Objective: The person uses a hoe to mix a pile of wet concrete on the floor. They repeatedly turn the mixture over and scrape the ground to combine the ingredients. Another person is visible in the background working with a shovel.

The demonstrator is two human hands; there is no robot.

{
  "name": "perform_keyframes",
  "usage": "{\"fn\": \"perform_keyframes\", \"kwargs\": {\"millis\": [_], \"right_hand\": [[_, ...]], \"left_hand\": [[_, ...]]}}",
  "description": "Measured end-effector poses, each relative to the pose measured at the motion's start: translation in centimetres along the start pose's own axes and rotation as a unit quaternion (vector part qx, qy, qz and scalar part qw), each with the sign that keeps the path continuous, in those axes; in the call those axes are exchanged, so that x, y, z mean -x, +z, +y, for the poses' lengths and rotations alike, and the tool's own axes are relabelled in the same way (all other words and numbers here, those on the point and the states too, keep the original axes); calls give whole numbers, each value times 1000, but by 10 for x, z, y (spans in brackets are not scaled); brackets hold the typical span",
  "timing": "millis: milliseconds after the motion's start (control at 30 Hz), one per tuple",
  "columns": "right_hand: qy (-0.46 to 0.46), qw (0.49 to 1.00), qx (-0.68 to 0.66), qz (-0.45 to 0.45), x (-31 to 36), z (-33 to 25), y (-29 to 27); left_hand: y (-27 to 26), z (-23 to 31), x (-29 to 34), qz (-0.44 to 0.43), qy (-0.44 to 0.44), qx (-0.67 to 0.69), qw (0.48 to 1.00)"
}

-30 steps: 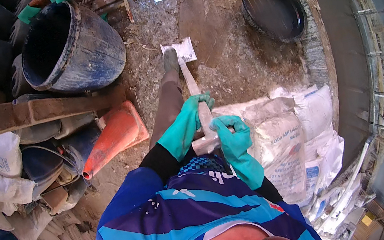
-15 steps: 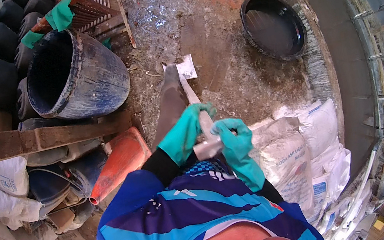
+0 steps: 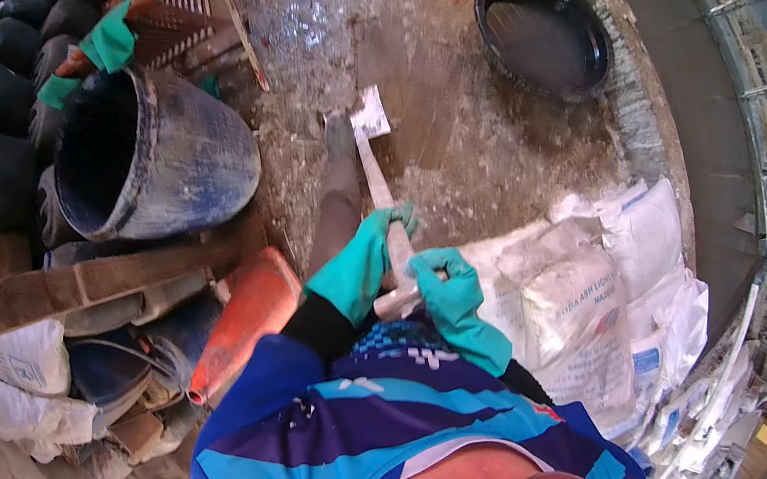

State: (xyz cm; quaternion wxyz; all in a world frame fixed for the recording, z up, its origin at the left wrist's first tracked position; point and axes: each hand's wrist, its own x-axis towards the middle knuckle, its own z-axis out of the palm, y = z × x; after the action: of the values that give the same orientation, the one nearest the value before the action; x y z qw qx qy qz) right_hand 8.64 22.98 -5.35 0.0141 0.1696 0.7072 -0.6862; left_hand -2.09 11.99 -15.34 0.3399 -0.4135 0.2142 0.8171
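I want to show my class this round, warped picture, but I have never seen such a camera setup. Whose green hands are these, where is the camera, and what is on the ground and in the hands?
The camera sits on a person's head and looks down, so you see their own body: a blue striped shirt at the bottom and both arms reaching forward. The wide lens bends straight edges near the rim.

Both hands wear green rubber gloves. The left hand and the right hand grip the pale handle of a spade, whose flat blade rests on the dirty ground next to the person's foot.

Around them: a large blue tub lying on its side at the left, an orange cone also tipped over, a round black basin at the upper right, and stacked white sacks at the right.
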Motion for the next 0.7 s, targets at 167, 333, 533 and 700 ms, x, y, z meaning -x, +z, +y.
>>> {"fn": "perform_keyframes", "kwargs": {"millis": [167, 333, 533, 700], "right_hand": [[-28, 999, -3, -22, -22, -28, 12], [-22, 1000, -6, 2, -62, -9, 19], [-13, 997, -76, -5, -86, -23, 31], [-82, 992, -95, 4, -140, -24, 30]], "left_hand": [[5, 21, -9, -17, 11, -10, 1000], [12, 53, 2, -65, 17, -32, 997], [15, 68, -4, -66, 18, -30, 997], [40, 93, -33, -84, 19, -53, 995]]}}
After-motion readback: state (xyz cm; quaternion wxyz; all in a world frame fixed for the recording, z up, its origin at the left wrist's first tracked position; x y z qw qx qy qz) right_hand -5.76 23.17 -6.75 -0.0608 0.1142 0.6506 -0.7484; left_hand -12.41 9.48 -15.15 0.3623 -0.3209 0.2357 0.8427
